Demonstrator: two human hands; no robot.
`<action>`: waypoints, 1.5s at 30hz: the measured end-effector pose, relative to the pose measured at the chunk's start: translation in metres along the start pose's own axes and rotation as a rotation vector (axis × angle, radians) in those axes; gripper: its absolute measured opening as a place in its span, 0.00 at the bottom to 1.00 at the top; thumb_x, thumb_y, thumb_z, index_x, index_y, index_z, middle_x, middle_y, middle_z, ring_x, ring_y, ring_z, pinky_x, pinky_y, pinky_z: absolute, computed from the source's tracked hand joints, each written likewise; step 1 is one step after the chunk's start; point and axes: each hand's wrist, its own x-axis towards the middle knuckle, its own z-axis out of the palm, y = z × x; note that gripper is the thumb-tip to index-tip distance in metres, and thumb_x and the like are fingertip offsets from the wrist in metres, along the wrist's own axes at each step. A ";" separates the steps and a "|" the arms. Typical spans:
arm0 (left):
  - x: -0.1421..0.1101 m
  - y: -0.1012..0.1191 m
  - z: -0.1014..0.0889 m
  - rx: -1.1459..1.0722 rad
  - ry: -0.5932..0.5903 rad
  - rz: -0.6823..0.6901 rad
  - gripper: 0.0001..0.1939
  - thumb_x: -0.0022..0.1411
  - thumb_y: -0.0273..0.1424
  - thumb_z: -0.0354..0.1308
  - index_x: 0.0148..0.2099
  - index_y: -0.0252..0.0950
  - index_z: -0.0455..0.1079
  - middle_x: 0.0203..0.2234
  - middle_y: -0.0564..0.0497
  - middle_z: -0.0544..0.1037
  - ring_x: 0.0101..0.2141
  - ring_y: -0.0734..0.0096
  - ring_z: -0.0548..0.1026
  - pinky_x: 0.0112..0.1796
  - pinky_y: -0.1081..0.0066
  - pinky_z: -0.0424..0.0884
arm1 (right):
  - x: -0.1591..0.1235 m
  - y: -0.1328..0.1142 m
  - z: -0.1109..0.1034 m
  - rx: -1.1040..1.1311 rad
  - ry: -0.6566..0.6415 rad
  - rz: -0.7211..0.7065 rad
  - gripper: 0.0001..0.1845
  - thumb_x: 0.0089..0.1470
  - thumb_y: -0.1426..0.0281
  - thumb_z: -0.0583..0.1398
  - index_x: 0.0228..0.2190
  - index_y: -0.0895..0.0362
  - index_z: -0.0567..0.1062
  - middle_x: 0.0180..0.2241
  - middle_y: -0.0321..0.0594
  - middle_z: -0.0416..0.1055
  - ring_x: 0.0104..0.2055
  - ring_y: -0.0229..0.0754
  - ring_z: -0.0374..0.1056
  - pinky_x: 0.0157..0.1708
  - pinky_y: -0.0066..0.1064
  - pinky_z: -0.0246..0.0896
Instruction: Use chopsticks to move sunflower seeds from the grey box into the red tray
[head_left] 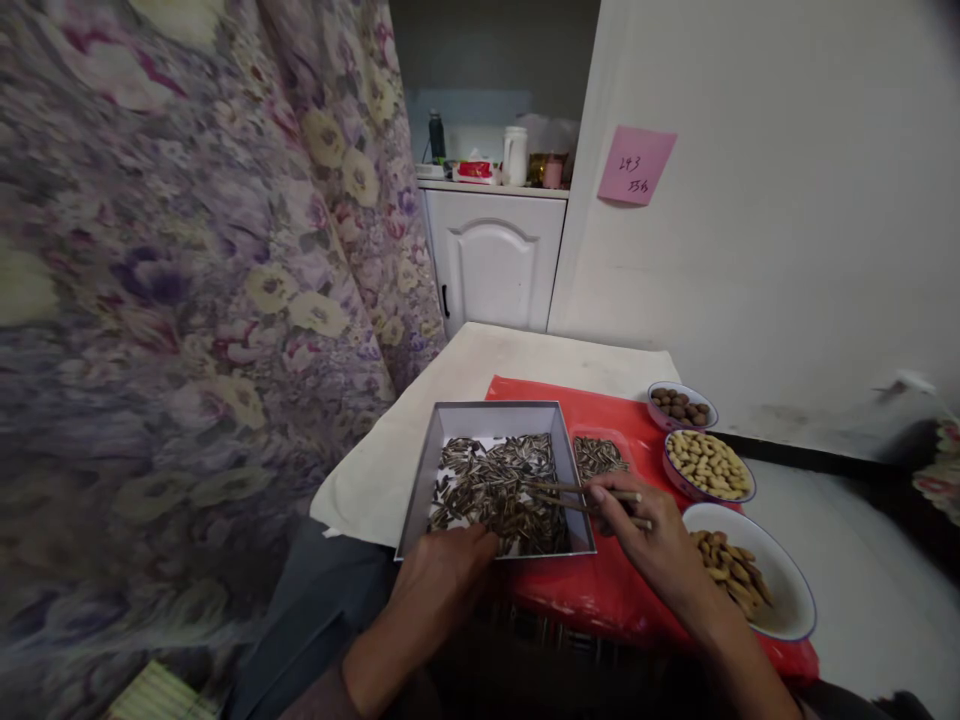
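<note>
- Right hand (637,515): our grip closed on chopsticks (556,487), tips among seeds (499,478)
- Left hand (448,568): at box (421,485) rim; grip, we cannot tell
- Box: counter's (551,592) near edge
- Bowls (799,598): right edge

The sheet (525,562) near six o'clock looks like glossy, creased red plastic; the cloth (375,470) beneath is matt white. Chopsticks (559,487) look wooden and smooth. Bowls (796,590) around four o'clock have a shiny, smooth glaze. At twelve, the cupboard door (495,265) looks smooth; the note (637,165) at one is matt paper.
</note>
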 end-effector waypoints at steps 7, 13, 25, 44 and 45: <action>0.000 -0.003 0.006 0.007 0.032 0.021 0.04 0.62 0.26 0.51 0.38 0.39 0.66 0.34 0.51 0.76 0.34 0.64 0.76 0.31 0.68 0.69 | -0.001 0.001 0.000 0.008 0.005 0.028 0.15 0.62 0.61 0.56 0.33 0.58 0.76 0.28 0.41 0.74 0.26 0.41 0.72 0.26 0.28 0.67; -0.001 -0.003 0.006 -0.004 0.041 0.020 0.04 0.62 0.26 0.51 0.38 0.39 0.66 0.34 0.51 0.76 0.33 0.66 0.76 0.31 0.70 0.68 | -0.003 -0.004 -0.010 0.040 0.051 0.028 0.14 0.62 0.61 0.57 0.34 0.57 0.77 0.27 0.39 0.75 0.26 0.40 0.72 0.27 0.28 0.68; -0.002 -0.001 0.002 -0.013 0.030 0.007 0.05 0.60 0.25 0.52 0.38 0.39 0.67 0.34 0.52 0.76 0.34 0.65 0.76 0.30 0.70 0.66 | -0.024 -0.018 -0.078 0.008 0.568 0.089 0.12 0.58 0.59 0.61 0.38 0.53 0.80 0.36 0.43 0.79 0.34 0.47 0.76 0.34 0.34 0.70; -0.002 0.000 0.005 0.001 0.056 0.003 0.05 0.63 0.27 0.51 0.40 0.40 0.67 0.33 0.51 0.77 0.32 0.66 0.76 0.28 0.72 0.64 | -0.008 -0.019 0.051 0.284 -0.309 0.070 0.16 0.64 0.61 0.55 0.43 0.56 0.78 0.28 0.38 0.77 0.26 0.38 0.72 0.28 0.28 0.69; -0.001 0.000 0.005 0.000 0.054 0.008 0.05 0.64 0.27 0.51 0.41 0.40 0.67 0.33 0.51 0.77 0.33 0.66 0.76 0.28 0.72 0.64 | -0.007 -0.018 0.052 0.264 -0.295 0.050 0.16 0.64 0.61 0.55 0.42 0.56 0.79 0.28 0.38 0.77 0.26 0.39 0.72 0.28 0.28 0.69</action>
